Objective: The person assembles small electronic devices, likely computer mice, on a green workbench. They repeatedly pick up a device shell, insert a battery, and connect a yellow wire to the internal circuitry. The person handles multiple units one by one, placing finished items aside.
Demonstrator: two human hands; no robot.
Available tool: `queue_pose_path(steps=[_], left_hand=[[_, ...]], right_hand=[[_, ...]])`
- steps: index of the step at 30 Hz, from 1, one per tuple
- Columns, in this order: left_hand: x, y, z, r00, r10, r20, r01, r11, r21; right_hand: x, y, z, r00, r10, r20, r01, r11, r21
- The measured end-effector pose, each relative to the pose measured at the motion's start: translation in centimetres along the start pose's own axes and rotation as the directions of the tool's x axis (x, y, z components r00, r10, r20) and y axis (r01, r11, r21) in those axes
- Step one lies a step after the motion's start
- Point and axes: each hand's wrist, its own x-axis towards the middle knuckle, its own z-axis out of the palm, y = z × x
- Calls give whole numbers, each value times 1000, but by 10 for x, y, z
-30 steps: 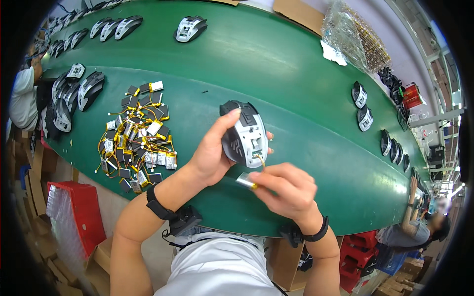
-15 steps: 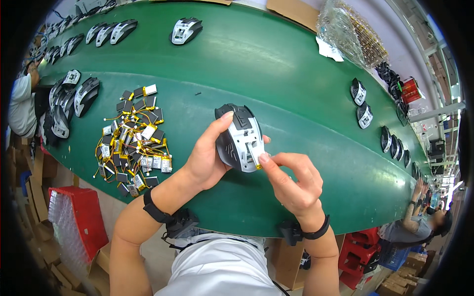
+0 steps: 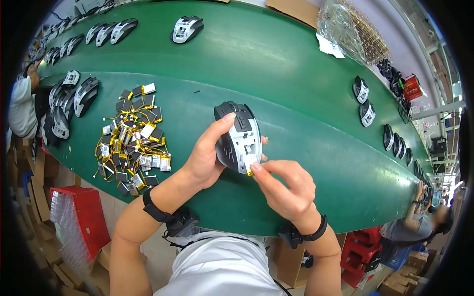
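A black and silver-grey computer mouse [image 3: 243, 140] is held above the green table, its opened side facing up. My left hand [image 3: 210, 148] wraps round its left side, the thumb lying on the black part at the top. At the mouse's near end sits a small white battery [image 3: 249, 160] with a yellow edge. My right hand [image 3: 289, 190] pinches that battery between thumb and index finger against the mouse shell. Whether the battery lies fully in its recess is hidden by the fingertips. Left of my hands lies a heap of wired batteries [image 3: 133, 143].
More mice [image 3: 66, 101] are piled at the table's left end. A single mouse [image 3: 187, 29] rests on the far strip of the green table [image 3: 276, 54]; others line the right side. Red bins [image 3: 84, 222] stand below. A person [image 3: 419, 222] works at the far right.
My right hand has moved slightly left with the battery, which now lies flatter and more centred on the mouse's near end. My left hand keeps its grip.
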Motion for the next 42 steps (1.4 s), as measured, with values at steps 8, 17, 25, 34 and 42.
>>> queue_pose_path(steps=[8,17,25,34,42], left_hand=[[-1,-1,3,999,-7,46,12,994,-105],[-3,-3,-1,997,47,55,-54,989,134],[0,-6,2,997,23,69,-35,983,180],[0,-3,1,1000,-4,4,3,995,101],[0,1,1,999,-51,17,49,997,57]], right_hand=[[-2,-2,-1,999,-18,-49,12,994,-113],[8,-8,-9,974,199,107,-213,968,134],[5,-3,-3,938,342,52,-346,931,112],[12,5,-24,973,70,219,-86,994,64],[13,9,-27,963,36,269,-54,997,57]])
